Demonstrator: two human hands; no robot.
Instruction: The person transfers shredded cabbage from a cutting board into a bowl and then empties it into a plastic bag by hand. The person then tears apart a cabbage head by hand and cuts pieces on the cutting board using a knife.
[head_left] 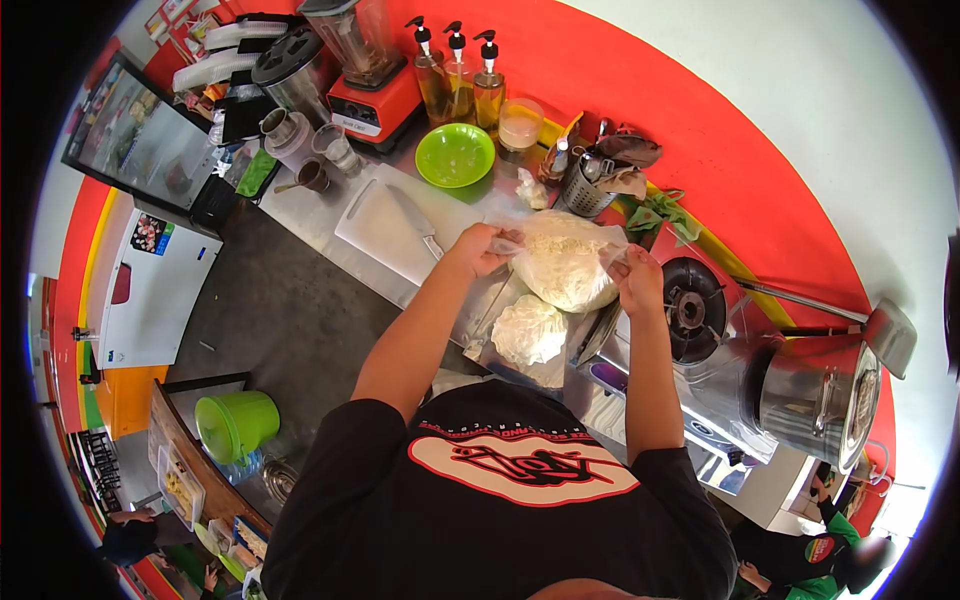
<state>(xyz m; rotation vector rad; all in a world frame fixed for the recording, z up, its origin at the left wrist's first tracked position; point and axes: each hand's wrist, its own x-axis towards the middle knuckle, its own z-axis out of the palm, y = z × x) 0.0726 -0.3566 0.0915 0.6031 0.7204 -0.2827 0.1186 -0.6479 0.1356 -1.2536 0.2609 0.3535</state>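
On the steel counter (pixel 312 216), left to right: a white cutting board (pixel 375 236) bearing a knife (pixel 409 212); the left hand (pixel 482 250), pinching a clear plastic bag (pixel 566 274); a second pale bundle (pixel 529 331), nearer the body; the bag, apparently filled, not yet tied; the right hand (pixel 637 278), pinching its opposite edge.

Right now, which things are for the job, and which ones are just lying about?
Job:
Left hand and right hand, pinching the clear plastic bag
Pale lump nearby, probably

Lying about, it seems:
Knife on white board
Green bowl
Blender
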